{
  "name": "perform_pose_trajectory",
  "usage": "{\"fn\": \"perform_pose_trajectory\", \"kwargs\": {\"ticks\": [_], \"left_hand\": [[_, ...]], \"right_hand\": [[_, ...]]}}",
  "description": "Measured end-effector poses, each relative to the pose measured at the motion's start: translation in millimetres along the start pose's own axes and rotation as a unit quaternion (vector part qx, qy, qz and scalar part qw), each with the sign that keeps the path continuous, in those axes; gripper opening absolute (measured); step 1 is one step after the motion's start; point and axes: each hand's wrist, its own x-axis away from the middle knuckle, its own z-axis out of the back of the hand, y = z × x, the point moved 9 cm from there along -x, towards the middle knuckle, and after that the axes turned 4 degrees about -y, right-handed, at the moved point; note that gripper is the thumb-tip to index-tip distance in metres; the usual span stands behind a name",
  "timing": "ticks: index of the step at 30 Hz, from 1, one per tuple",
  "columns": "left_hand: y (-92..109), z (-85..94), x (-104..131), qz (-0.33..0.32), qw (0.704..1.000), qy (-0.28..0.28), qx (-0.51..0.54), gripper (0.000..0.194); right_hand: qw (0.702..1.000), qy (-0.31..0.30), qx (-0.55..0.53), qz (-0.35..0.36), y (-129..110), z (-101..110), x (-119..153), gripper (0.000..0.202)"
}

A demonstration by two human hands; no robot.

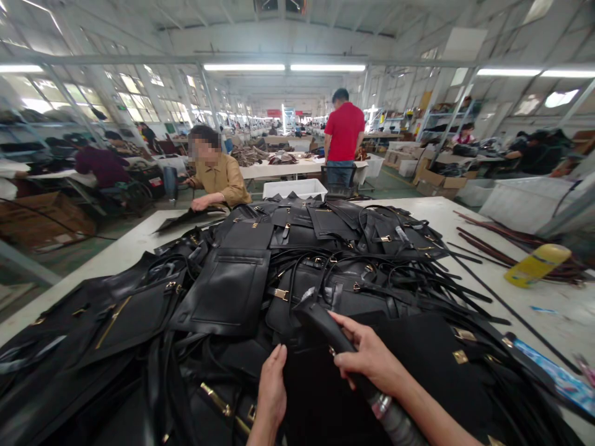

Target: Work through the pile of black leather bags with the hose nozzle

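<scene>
My right hand (367,356) is wrapped round the handle of a black nozzle tool (325,325), with a grey hose running down from its lower end. The nozzle's head points up and left over black leather pieces. My left hand (273,381) grips the left edge of a dark flat panel (311,390), thumb upward. Around both hands lies a large pile of black leather bag parts (227,288) with straps and gold-coloured buckles and zips.
The white table (418,207) carries a yellow bottle (537,265), brown straps (493,244) and a blue packet (555,375) at right. Across it, a person in tan (225,179) handles a black piece. A white bin (295,188) and a person in red (344,133) are beyond.
</scene>
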Motion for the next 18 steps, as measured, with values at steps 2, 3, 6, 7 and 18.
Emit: {"fn": "perform_pose_trajectory", "kwargs": {"ticks": [2,3,6,7,18], "left_hand": [[-5.3,4.7,9.1,0.025,1.0,0.003,-0.009,0.041],[-12.0,5.0,16.5,0.044,0.999,-0.015,-0.011,0.041],[-42.1,8.4,46.3,0.093,0.993,-0.069,-0.019,0.042],[-53.1,13.4,55.7,0.108,0.991,-0.065,-0.032,0.042],[-26.1,-6.7,59.5,0.132,0.985,-0.088,-0.071,0.036]], "right_hand": [[1.0,0.01,0.005,0.007,-5.1,5.9,8.2,0.077],[1.0,0.012,0.01,0.004,-4.6,8.2,14.6,0.076],[0.999,0.015,0.031,-0.018,6.1,13.1,37.5,0.076],[0.999,0.016,0.04,-0.03,11.5,14.2,45.1,0.077],[0.983,-0.117,0.072,-0.118,65.0,1.6,109.6,0.065]]}}
